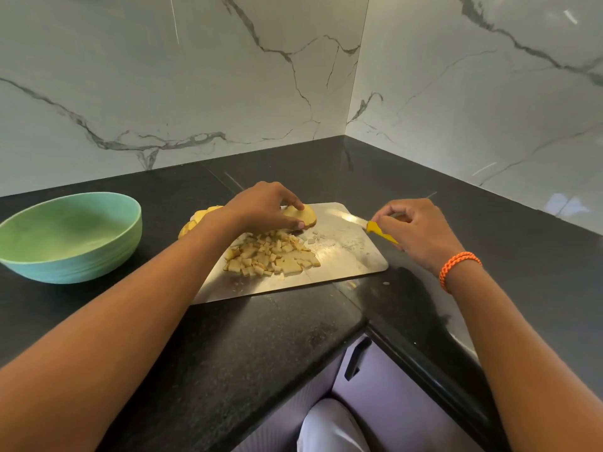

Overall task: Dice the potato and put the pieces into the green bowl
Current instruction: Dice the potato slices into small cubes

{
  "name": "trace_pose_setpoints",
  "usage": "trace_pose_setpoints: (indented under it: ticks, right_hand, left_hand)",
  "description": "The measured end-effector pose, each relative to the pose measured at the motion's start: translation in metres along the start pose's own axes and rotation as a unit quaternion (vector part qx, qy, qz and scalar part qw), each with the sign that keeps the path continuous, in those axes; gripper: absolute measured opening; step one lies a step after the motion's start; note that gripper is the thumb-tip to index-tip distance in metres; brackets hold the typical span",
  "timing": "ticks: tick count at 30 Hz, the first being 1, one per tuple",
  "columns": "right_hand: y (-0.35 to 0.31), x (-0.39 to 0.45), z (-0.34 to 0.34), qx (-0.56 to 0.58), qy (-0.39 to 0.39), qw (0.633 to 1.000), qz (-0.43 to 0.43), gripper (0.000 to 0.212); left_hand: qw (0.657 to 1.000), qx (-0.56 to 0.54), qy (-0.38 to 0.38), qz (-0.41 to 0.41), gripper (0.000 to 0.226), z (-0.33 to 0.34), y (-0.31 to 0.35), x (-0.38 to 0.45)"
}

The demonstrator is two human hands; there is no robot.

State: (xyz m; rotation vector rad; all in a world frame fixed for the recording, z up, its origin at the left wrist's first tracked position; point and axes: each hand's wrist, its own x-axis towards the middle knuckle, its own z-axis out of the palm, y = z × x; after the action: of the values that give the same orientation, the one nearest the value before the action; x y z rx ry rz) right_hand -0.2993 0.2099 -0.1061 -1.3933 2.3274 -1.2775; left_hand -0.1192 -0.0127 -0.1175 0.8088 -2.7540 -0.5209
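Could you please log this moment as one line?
left hand holds potato slice | right hand grips knife | green bowl empty

My arms are bare from the elbow down, no sleeves showing. Round my right wrist sits a braided orange bracelet (459, 268), wound in two strands with small pale flecks. My left hand (261, 207) and wrist carry nothing. Below, pale lilac ribbed cloth (326, 425) covers my knee.

Bright, even daylight fills the view. Window reflections glare on the glossy marble wall (489, 93) at 2 and 3 o'clock, and the steel cutting board (346, 256) shines near centre. Soft shadows fall beneath the forearms. Wide-angle distortion bends the edges; detail is slightly soft throughout.
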Motion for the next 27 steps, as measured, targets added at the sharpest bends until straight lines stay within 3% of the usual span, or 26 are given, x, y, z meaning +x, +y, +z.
trace_pose_setpoints:
  ticks: [3, 8, 13, 22, 27]
  right_hand:
    - [-0.004, -0.003, 0.014, -0.031, 0.051, 0.998, -0.033, 0.009]
    - [-0.022, -0.018, 0.058, -0.178, 0.027, 0.979, -0.094, 0.033]
    - [-0.035, -0.025, 0.068, -0.27, -0.008, 0.957, -0.107, 0.035]
    - [-0.038, -0.024, 0.067, -0.271, 0.011, 0.959, -0.085, 0.035]
    - [-0.038, -0.027, 0.069, -0.272, -0.019, 0.959, -0.082, 0.039]
  left_hand:
    - [1.0, -0.01, 0.009, -0.006, 0.046, 0.003, -0.001, 0.001]
    - [0.999, 0.03, 0.017, -0.013, 0.058, 0.006, -0.003, 0.005]
    - [0.999, 0.033, 0.035, -0.01, 0.064, 0.008, -0.005, 0.001]
    - [0.996, 0.083, 0.027, -0.012, 0.055, 0.011, 0.006, -0.005]
    - [0.995, 0.082, 0.057, -0.017, 0.055, 0.017, 0.008, -0.012]
